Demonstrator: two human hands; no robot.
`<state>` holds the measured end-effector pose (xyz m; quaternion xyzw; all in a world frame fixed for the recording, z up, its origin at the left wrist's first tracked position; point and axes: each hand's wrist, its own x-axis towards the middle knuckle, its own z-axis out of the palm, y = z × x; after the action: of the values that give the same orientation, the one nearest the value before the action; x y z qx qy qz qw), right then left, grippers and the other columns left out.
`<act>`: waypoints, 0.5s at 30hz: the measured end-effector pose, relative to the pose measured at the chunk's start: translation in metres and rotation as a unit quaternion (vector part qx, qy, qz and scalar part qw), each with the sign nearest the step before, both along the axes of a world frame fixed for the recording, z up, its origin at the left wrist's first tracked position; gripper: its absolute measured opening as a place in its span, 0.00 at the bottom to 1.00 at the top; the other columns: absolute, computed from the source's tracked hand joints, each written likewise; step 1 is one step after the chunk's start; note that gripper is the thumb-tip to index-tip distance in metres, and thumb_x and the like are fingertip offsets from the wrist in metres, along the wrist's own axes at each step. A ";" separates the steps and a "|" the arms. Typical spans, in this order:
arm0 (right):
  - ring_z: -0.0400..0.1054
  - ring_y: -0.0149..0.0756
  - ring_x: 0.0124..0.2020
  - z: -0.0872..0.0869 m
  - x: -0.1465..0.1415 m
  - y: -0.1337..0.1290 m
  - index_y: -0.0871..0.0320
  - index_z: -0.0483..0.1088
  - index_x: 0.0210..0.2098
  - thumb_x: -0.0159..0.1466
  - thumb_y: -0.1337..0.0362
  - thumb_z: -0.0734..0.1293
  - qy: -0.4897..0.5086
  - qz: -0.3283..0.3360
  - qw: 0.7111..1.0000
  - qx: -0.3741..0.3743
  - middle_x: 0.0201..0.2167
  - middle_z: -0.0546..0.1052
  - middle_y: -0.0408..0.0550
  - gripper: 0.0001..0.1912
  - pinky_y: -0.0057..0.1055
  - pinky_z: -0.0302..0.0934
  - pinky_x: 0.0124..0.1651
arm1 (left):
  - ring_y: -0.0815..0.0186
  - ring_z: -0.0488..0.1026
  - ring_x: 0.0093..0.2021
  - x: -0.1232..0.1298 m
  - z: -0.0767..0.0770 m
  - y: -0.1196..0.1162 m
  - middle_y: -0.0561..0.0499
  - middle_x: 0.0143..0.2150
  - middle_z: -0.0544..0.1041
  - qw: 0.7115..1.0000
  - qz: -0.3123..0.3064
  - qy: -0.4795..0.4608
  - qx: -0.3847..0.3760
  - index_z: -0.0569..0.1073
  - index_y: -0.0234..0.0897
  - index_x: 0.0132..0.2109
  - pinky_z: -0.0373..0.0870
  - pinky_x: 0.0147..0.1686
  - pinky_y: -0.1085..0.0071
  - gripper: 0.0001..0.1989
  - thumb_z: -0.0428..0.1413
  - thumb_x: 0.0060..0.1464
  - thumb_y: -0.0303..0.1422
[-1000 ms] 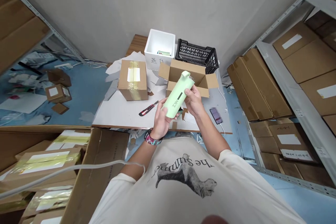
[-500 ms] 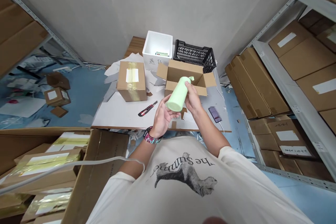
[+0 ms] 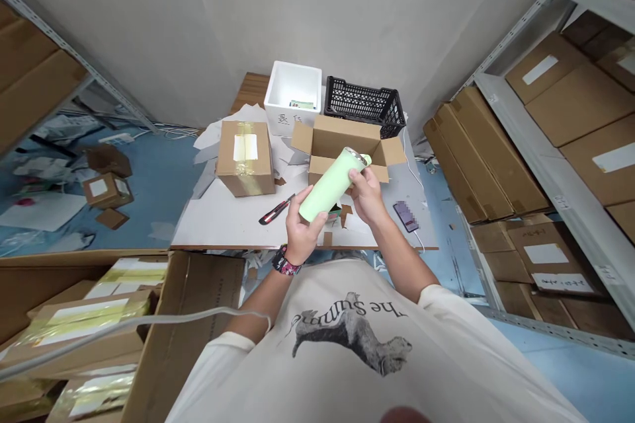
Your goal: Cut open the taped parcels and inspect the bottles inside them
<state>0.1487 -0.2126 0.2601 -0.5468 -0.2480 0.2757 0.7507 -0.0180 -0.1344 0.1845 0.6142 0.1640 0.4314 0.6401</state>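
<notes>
**Mint green among cardboard browns**

The flask (image 3: pixel 325 186) is pale mint green, with a silver rim (image 3: pixel 353 156) at its top end. On the left hand (image 3: pixel 303 228), a wristband (image 3: pixel 286 260) mixes pink and black in a busy pattern. The T-shirt (image 3: pixel 347 350) is cream, printed with a grey animal and dark lettering. The open carton (image 3: pixel 342 135) is plain brown; the sealed carton (image 3: pixel 245 172) carries yellowish tape and a white label. The bench (image 3: pixel 218 228) shows white, under a red-and-black utility knife (image 3: pixel 275 209). Behind stand a black crate (image 3: pixel 364 104) and a white foam box (image 3: pixel 292 89). The floor (image 3: pixel 159 172) is blue.
</notes>
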 end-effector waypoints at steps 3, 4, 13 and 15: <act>0.79 0.54 0.61 -0.010 0.002 -0.004 0.48 0.74 0.68 0.60 0.33 0.83 0.034 0.021 0.999 0.003 0.61 0.83 0.53 0.45 0.48 0.82 0.60 | 0.47 0.84 0.61 0.000 -0.006 0.000 0.35 0.69 0.79 0.997 -0.072 0.001 -0.027 0.72 0.43 0.76 0.88 0.54 0.53 0.39 0.67 0.70 0.59; 0.79 0.53 0.61 -0.012 0.003 -0.005 0.46 0.74 0.69 0.60 0.32 0.82 0.034 0.031 0.999 0.003 0.63 0.83 0.53 0.46 0.48 0.82 0.60 | 0.47 0.84 0.61 0.000 -0.008 0.001 0.36 0.68 0.81 0.993 -0.106 0.003 -0.044 0.71 0.44 0.78 0.88 0.54 0.52 0.38 0.62 0.73 0.59; 0.74 0.55 0.71 -0.040 0.035 -0.035 0.45 0.75 0.72 0.57 0.36 0.86 -0.051 0.046 0.994 -0.091 0.75 0.76 0.53 0.50 0.48 0.79 0.66 | 0.42 0.79 0.71 -0.001 -0.053 0.007 0.36 0.74 0.79 0.987 -0.089 0.104 0.089 0.74 0.40 0.77 0.78 0.71 0.47 0.42 0.70 0.67 0.57; 0.75 0.57 0.70 -0.043 0.042 -0.048 0.48 0.78 0.68 0.52 0.39 0.89 -0.049 0.054 0.992 -0.103 0.72 0.80 0.55 0.49 0.49 0.77 0.68 | 0.43 0.79 0.70 0.002 -0.065 0.007 0.35 0.74 0.79 0.982 -0.128 0.106 0.089 0.72 0.40 0.79 0.79 0.69 0.49 0.44 0.69 0.67 0.58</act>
<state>0.1910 -0.2608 0.2173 -0.6195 -0.2838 0.3128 0.6617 -0.0163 -0.1270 0.1195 0.7268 0.1116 0.2913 0.6119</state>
